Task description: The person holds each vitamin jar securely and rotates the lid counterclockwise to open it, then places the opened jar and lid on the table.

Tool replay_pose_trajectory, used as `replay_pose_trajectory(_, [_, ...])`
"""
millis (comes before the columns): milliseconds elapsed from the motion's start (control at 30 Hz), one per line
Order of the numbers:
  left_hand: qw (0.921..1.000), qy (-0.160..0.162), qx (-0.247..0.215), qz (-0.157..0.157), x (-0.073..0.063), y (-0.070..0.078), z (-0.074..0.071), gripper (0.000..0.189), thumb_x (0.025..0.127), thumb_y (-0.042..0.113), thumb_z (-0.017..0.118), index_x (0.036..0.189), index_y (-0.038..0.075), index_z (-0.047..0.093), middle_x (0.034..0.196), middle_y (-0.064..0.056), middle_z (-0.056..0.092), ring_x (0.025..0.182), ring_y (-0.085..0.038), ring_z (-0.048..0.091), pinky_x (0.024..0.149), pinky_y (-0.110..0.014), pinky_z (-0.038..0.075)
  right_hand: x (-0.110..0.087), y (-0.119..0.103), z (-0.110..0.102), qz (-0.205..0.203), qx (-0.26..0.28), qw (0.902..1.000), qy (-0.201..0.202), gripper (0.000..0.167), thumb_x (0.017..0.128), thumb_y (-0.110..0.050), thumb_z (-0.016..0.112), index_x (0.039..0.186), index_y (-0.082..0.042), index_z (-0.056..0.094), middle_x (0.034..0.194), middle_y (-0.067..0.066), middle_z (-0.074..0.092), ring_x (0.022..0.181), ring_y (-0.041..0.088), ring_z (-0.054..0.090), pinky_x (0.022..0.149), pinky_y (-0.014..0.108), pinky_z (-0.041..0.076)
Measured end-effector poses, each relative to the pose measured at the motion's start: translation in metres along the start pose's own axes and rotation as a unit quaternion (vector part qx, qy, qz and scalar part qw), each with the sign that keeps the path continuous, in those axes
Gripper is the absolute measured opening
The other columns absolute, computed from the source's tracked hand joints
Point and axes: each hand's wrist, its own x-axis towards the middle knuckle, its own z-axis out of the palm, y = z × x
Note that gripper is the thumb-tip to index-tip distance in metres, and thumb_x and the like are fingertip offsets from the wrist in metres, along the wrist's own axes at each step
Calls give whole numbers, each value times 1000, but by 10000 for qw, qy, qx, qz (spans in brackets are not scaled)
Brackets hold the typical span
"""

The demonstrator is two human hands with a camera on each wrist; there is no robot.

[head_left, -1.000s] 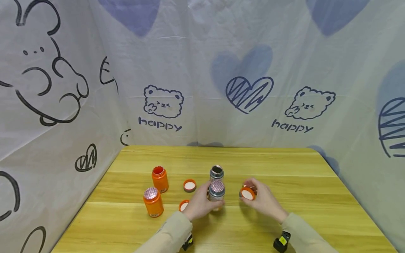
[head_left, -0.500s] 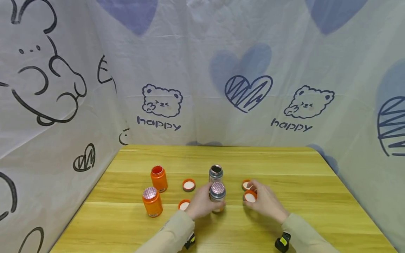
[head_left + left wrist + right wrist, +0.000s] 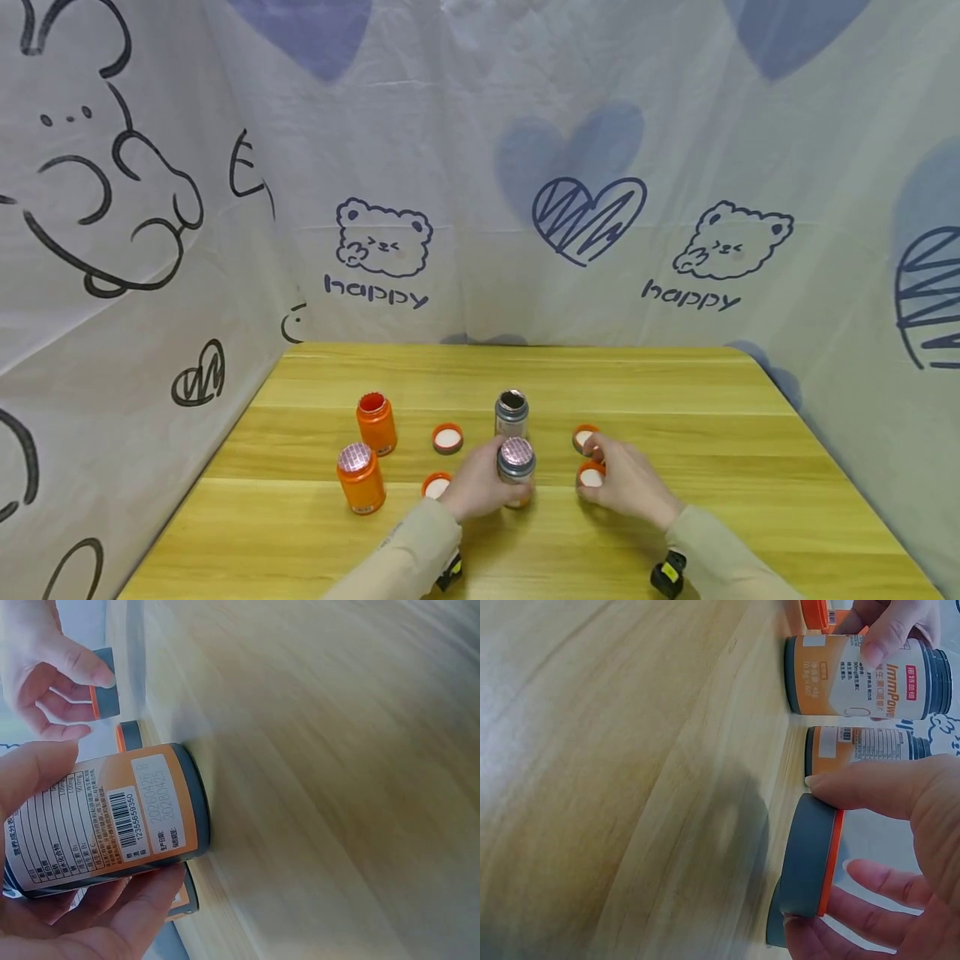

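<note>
My left hand (image 3: 474,481) grips a grey supplement bottle (image 3: 515,468) with an orange and white label, its mouth covered by foil. The left wrist view shows its barcode side (image 3: 124,817), fingers and thumb round the body. Just behind it stands a second grey bottle (image 3: 512,414), uncapped and without foil over its mouth. My right hand (image 3: 636,485) pinches a grey cap (image 3: 806,855) with an orange rim, thumb on one side and fingers on the other, white liner facing up, close over the table. Another such cap (image 3: 582,437) lies just beyond it.
Two orange bottles stand at the left: one open (image 3: 377,425), one foil-covered (image 3: 362,482). Two more caps, a far one (image 3: 447,438) and a near one (image 3: 435,485), lie between them and the grey bottles. The wooden table (image 3: 720,417) meets a white printed cloth (image 3: 480,317).
My right hand has brought its cap slightly nearer and lower, away from the other cap, which now shows behind it. The left hand keeps its grip on the bottle, hardly moving.
</note>
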Motion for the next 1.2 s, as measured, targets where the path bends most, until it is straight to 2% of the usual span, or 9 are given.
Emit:
replay_pose_trajectory(167, [9998, -73, 190, -24, -1, -2, -3, 59, 74, 17, 86, 124, 3, 57, 115, -12, 70, 106, -26, 66, 96, -48, 52, -1, 0, 0, 42, -89, 9999, -75, 45, 69, -20, 89, 105, -11, 63, 96, 6, 71, 81, 16, 62, 68, 34, 48])
replay_pose_trajectory(400, [9996, -170, 72, -199, -3, -3, -6, 69, 72, 18, 87, 130, 1, 54, 121, -14, 68, 110, -28, 65, 99, -50, 51, -1, -3, 1, 37, -245, 9996, -105, 50, 66, -19, 90, 106, -11, 62, 90, 3, 67, 73, 14, 55, 65, 33, 44])
replay_pose_trajectory(600, [9995, -130, 262, -98, -3, -5, -5, 69, 71, 20, 88, 128, 1, 54, 120, -14, 68, 108, -28, 66, 96, -48, 53, -1, -4, 1, 45, -213, 9997, -120, 49, 67, -17, 90, 106, -10, 61, 85, 0, 63, 70, 13, 52, 61, 30, 42])
replay_pose_trajectory(767, [9995, -168, 246, -42, -4, -6, -6, 67, 71, 19, 88, 127, 2, 54, 118, -13, 68, 106, -27, 66, 92, -45, 54, -1, -2, 2, 100, -197, 9996, -201, 51, 66, -18, 91, 108, -10, 62, 86, 1, 63, 71, 13, 52, 62, 31, 42])
replay_pose_trajectory(967, [9996, -198, 206, -60, -4, -9, -5, 65, 72, 19, 87, 126, 2, 55, 117, -13, 68, 105, -26, 67, 91, -44, 55, -4, 1, 0, 210, -87, 9984, -523, 60, 62, -22, 95, 110, -11, 61, 93, 3, 65, 78, 15, 56, 68, 36, 47])
replay_pose_trajectory(1200, [9994, -135, 320, -46, -5, -8, -5, 64, 71, 18, 88, 124, 2, 56, 116, -13, 69, 104, -27, 67, 91, -44, 55, -4, 3, 1, 106, -128, 9983, -559, 52, 66, -21, 92, 106, -11, 60, 92, 5, 65, 78, 16, 55, 68, 35, 47])
